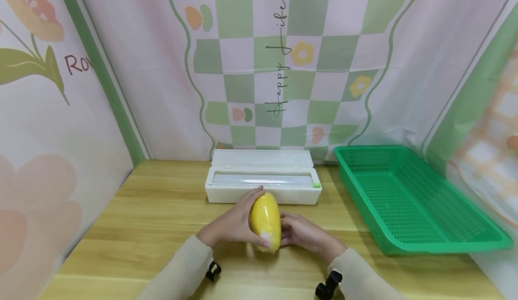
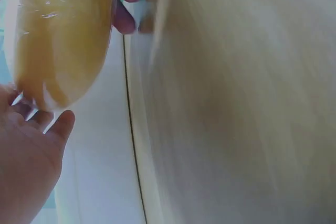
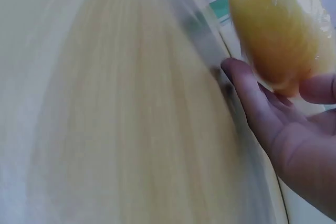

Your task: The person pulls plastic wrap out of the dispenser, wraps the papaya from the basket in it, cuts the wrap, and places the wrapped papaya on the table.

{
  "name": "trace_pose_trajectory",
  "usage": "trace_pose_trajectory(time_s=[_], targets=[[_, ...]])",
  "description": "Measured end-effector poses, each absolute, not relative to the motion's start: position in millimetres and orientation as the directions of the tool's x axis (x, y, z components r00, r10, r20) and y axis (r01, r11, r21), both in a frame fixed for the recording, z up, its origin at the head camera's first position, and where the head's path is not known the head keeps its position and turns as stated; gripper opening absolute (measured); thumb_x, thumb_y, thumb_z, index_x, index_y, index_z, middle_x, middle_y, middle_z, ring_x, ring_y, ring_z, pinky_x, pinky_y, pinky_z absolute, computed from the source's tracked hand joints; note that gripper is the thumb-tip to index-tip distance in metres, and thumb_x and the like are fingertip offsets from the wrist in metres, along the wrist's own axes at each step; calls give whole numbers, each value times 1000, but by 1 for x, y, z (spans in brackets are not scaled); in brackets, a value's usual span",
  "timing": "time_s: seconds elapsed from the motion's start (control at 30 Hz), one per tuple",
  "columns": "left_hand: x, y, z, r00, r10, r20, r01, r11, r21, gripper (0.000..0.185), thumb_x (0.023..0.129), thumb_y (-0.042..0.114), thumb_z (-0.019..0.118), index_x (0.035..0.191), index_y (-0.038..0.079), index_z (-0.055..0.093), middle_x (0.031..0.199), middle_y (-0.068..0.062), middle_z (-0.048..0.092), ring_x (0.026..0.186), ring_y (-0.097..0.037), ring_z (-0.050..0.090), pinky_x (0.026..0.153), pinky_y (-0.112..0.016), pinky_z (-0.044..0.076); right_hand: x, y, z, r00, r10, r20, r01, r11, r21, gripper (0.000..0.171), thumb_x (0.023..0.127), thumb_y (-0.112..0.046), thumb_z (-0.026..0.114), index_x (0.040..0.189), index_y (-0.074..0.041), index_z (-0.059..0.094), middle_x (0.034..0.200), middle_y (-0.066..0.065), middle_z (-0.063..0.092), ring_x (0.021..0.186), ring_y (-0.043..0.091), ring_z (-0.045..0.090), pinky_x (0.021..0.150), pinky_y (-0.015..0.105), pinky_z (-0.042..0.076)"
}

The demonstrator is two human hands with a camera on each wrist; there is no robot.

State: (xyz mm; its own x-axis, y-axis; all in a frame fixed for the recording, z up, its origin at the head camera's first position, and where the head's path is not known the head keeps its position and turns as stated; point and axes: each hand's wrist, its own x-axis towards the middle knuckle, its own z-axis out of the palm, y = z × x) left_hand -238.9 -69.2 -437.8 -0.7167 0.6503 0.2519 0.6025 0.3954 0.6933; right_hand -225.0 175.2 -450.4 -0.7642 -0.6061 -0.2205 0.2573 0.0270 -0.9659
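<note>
A yellow oval fruit (image 1: 265, 220) in shiny clear film stands on end just above the wooden table (image 1: 154, 219), held between both hands. My left hand (image 1: 232, 223) wraps it from the left, fingers over its top and thumb near its lower end. My right hand (image 1: 301, 235) cups its right side. The left wrist view shows the fruit (image 2: 58, 35) above my left palm (image 2: 26, 156). In the right wrist view the fruit (image 3: 281, 30) sits by the fingers of my right hand (image 3: 283, 135).
A white film dispenser box (image 1: 263, 181) with its lid up lies right behind the fruit. A green mesh basket (image 1: 408, 196) sits at the right. Patterned cloth walls close the back and both sides.
</note>
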Motion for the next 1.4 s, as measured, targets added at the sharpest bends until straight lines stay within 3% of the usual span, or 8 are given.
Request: trace_pose_trajectory(time_s=[0.43, 0.73, 1.1, 1.4], targets=[[-240, -79, -441, -799, 574, 181, 534, 537, 653, 137, 57, 70, 87, 161, 17, 15, 158, -8, 23, 141, -23, 30, 113, -50, 33, -222, 184, -439, -840, -511, -184, 223, -14, -975, 59, 104, -22, 50, 145, 11, 24, 122, 22, 60, 107, 35, 65, 91, 48, 55], [-239, -79, -441, -768, 615, 179, 542, 475, 694, 140, 58, 59, 92, 161, 10, 10, 163, -8, 21, 146, -26, 24, 116, -53, 26, -218, 183, -435, -887, -435, -156, 164, 20, -986, 67, 99, -22, 63, 146, 5, 23, 122, 27, 52, 103, 33, 66, 90, 48, 56], [-241, -73, -447, -722, 656, 221, 585, 408, 701, 137, 59, 45, 97, 161, 12, 11, 155, -2, 35, 139, -19, 36, 116, -47, 31, -214, 177, -430, -912, -387, -136, 124, 55, -991, 79, 98, -23, 66, 153, 6, 17, 118, 23, 45, 96, 28, 64, 90, 45, 57], [-242, -71, -453, -730, 654, 199, 583, 443, 681, 140, 56, 42, 98, 160, 9, 11, 155, -5, 32, 138, -20, 35, 116, -45, 30, -215, 178, -433, -919, -372, -127, 103, 84, -991, 75, 95, -22, 70, 152, 4, 28, 112, 20, 50, 94, 25, 63, 89, 43, 57]])
